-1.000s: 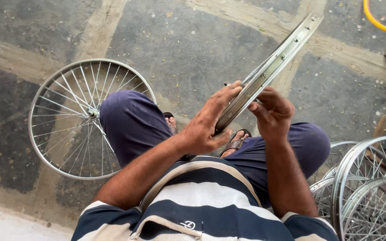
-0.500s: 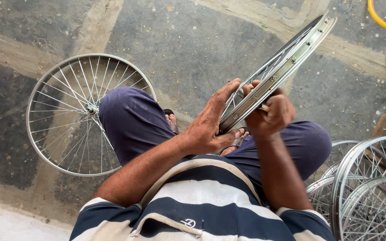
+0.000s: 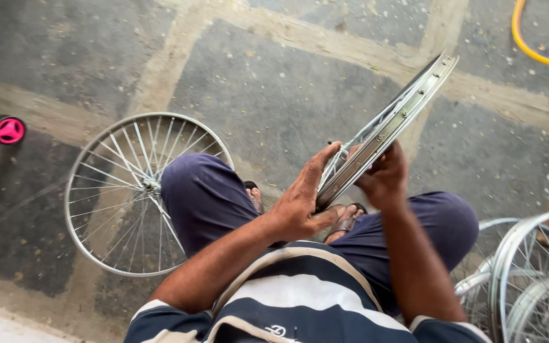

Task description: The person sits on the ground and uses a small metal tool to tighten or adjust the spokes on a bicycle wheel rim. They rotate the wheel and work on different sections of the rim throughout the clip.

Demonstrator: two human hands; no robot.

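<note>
The rim (image 3: 389, 130) is held edge-on above the person's knees, tilted up to the right, its spokes showing on the near side. The left hand (image 3: 303, 203) lies flat against the rim's lower edge, fingers stretched and apart, pressing rather than gripping. The right hand (image 3: 382, 174) is closed around the rim from the far side, thumb hooked over.

This looks like spoke work on the wheel, checking or seating spokes along the rim. Going on would call for a steady right-hand hold while the left fingers work at one spoke.

A finished wheel (image 3: 141, 194) lies flat on the floor (image 3: 274, 82) just beside the left knee. More wheels (image 3: 535, 273) stand stacked at the right. A pink small wheel (image 3: 7, 129) sits at the left edge, a yellow hose (image 3: 528, 44) at top right. No packages, labels or signs are in view.
</note>
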